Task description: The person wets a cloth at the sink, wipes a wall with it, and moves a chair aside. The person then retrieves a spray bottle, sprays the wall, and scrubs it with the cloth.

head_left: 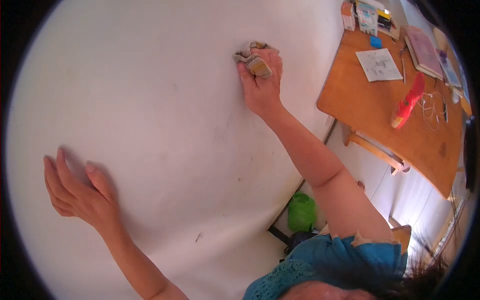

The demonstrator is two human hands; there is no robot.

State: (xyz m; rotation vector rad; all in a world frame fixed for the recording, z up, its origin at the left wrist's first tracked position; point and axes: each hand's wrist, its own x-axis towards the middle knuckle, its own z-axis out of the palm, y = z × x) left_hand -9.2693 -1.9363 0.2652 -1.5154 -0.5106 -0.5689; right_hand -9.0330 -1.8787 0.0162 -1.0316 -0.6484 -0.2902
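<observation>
A white wall (165, 110) with faint grey smudges and small dark marks fills the left and middle of the view. My right hand (264, 85) grips a crumpled, stained cloth (259, 66) against the wall's upper part, with the thumb on its left side. Lower down on the left, my left hand (80, 192) rests against the wall, its fingers apart and nothing in it. Between the two hands, a faint grey smudge (220, 134) shows on the wall.
At the right stands a wooden table (360, 110) with a paper sheet (378, 65), a red object (409, 100), white earphones, a pink book (424, 52) and boxes. Below it, a green bag (302, 212) lies near the wall's base.
</observation>
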